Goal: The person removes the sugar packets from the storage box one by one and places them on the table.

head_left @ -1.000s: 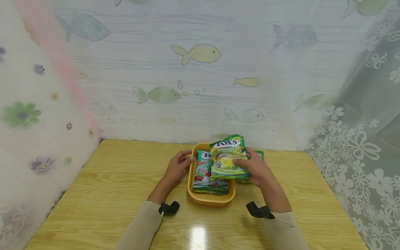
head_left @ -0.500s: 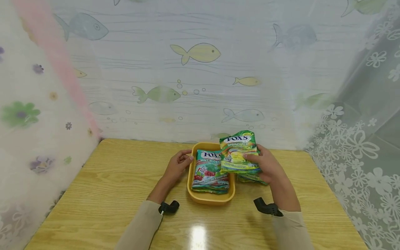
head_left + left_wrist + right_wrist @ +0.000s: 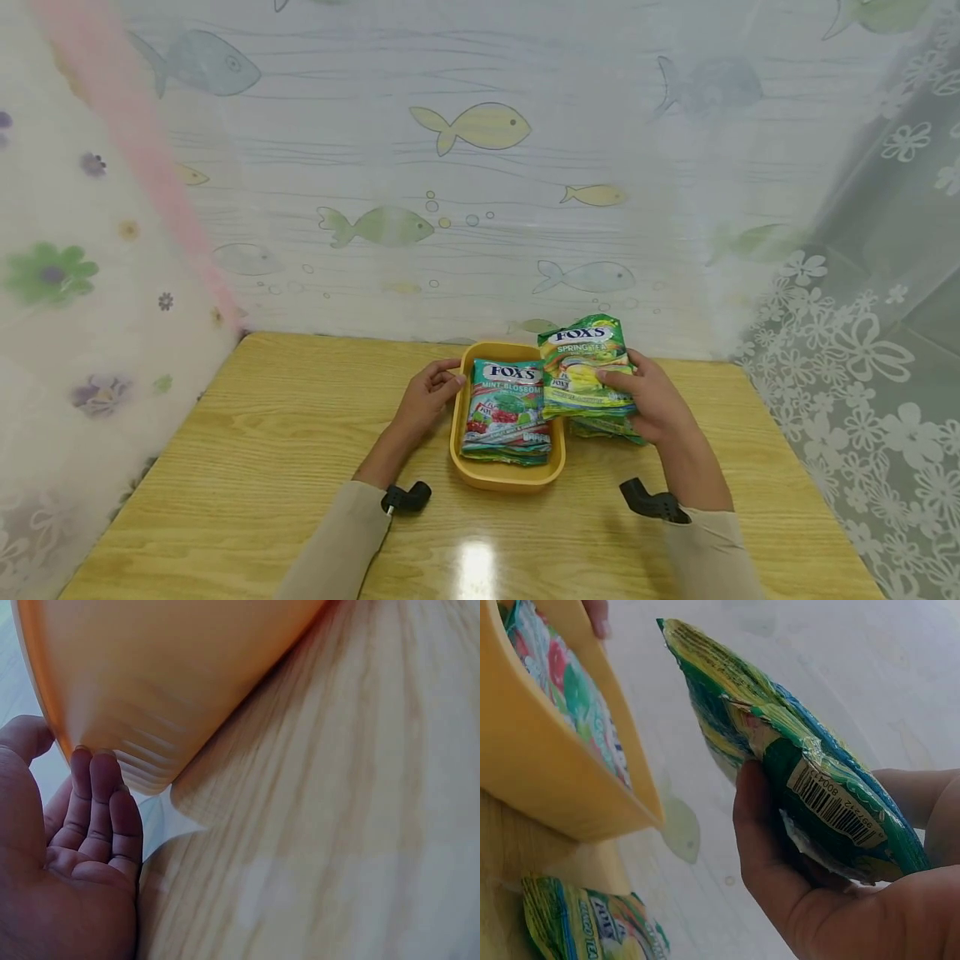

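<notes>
A green and yellow Fox's Spring Tea candy bag (image 3: 581, 371) is held up by my right hand (image 3: 654, 402), thumb across its front and fingers behind. The right wrist view shows the barcode side of this candy bag (image 3: 832, 799) tilted in the grip. My left hand (image 3: 426, 407) holds the left rim of a yellow plastic bin (image 3: 506, 482). In the left wrist view its thumb is at the rim and its fingertips touch the outer wall of the bin (image 3: 195, 660). Inside the bin lies a teal Mint Blossom candy bag (image 3: 504, 417) on top of other bags.
Another green candy bag (image 3: 606, 427) lies on the wooden table (image 3: 300, 433) right of the bin, partly hidden under the held bag. A fish-patterned curtain (image 3: 480, 183) hangs behind the table's back edge. Black wrist mounts (image 3: 408, 498) sit on both forearms.
My right hand has moved right with the Spring Tea bag, from over the bin to beside it, uncovering the Mint Blossom bag. The left hand has stayed at the rim.
</notes>
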Tool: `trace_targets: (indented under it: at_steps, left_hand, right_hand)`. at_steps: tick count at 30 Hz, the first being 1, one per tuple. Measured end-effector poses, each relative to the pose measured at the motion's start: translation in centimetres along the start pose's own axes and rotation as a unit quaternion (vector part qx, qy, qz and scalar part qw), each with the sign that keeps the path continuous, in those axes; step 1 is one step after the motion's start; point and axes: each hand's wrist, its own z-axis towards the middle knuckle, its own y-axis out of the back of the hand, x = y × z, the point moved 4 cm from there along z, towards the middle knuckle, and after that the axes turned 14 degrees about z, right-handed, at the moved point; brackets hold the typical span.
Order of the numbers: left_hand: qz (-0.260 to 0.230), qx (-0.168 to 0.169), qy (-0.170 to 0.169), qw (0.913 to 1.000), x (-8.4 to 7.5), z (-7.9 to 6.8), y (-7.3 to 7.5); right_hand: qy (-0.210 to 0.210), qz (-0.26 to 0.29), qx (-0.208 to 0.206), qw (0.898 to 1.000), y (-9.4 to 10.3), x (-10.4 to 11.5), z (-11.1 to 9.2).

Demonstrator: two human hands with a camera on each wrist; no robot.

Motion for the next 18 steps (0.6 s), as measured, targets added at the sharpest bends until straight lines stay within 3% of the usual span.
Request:
trace_targets:
  at_steps: [18]
  left_hand:
    - [-0.007,0.000,0.004,1.0000,0.4,0.2,0.0]
  right_hand:
    - [0.005,0.027,-0.056,0.998,4.1,-0.3,-1.1]
